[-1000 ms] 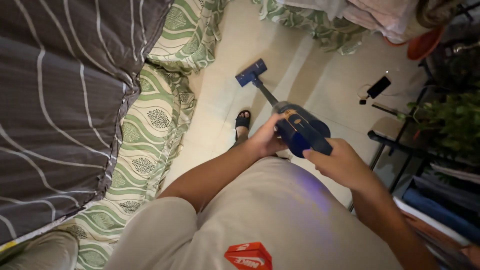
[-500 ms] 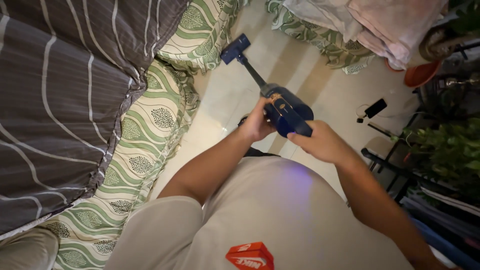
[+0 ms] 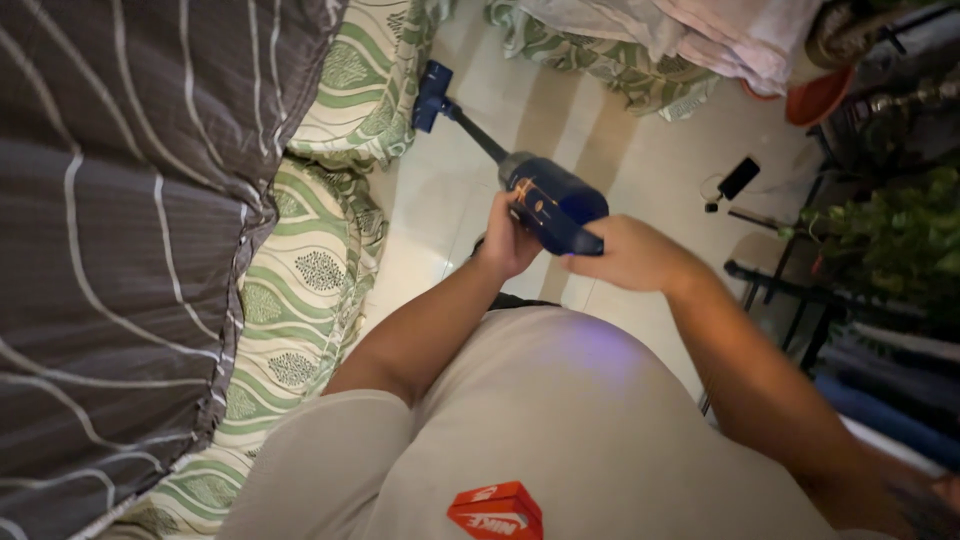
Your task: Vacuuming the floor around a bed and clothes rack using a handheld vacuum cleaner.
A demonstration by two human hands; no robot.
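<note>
Pushing blue stick vacuum (image 3: 548, 200) farther forward than second ago; floor head (image 3: 432, 95) now reaching green patterned bed skirt (image 3: 345, 110). Left hand (image 3: 508, 240) gripping motor body's side, right hand (image 3: 622, 255) clenching rear handle, both arms extending. Pale tiled floor (image 3: 560, 110) lying open between bed and cloth pile (image 3: 700, 35).

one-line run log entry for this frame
left hand: on vacuum body | right hand: grips its rear | floor head: at green bed skirt
</note>
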